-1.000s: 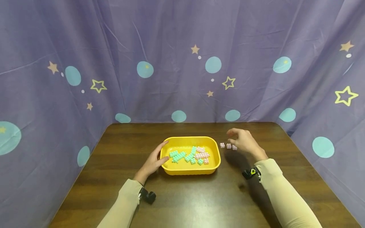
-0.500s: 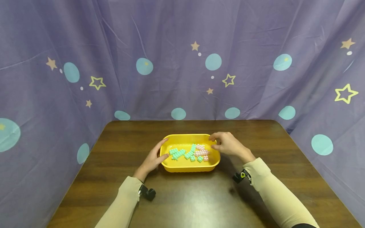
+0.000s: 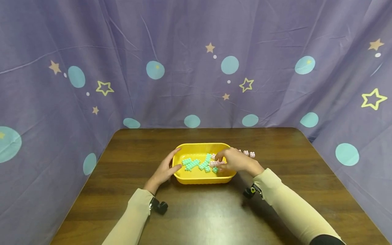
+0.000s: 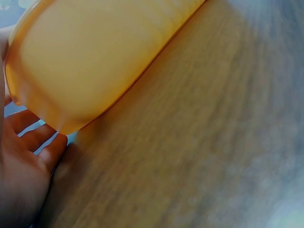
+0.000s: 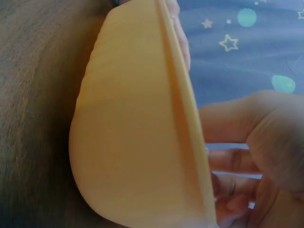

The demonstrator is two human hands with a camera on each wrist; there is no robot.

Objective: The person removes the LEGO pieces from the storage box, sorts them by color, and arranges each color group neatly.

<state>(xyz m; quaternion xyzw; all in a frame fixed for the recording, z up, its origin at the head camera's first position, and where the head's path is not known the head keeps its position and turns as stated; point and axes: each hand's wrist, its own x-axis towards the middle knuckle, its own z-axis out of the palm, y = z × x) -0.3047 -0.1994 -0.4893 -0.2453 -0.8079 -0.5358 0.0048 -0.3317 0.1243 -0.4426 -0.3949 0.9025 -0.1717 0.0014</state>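
Note:
My left hand (image 3: 162, 173) grips the left end of a yellow plastic tray (image 3: 199, 181), the thumb over its rim; several left fingers (image 4: 29, 140) show at the tray's end wall in the left wrist view. Over the tray's right end, my right hand (image 3: 237, 160) reaches in, thumb and fingers at the pink building bricks (image 3: 215, 163). Whether it pinches one cannot be made out; its fingertips are hidden by the tray wall in the right wrist view. Mint-green building bricks (image 3: 192, 165) lie in the left and middle of the tray.
On the table to the right of the tray, small pink bricks (image 3: 252, 154) stand in a row, partly hidden by the right hand. The brown wooden table (image 3: 196, 211) extends towards me. A purple curtain (image 3: 183, 44) with stars and blue discs hangs behind.
My right hand has moved left and down, from above the row of small pink bricks, across the tray's right rim, to the pink bricks inside. The left hand stays on the tray.

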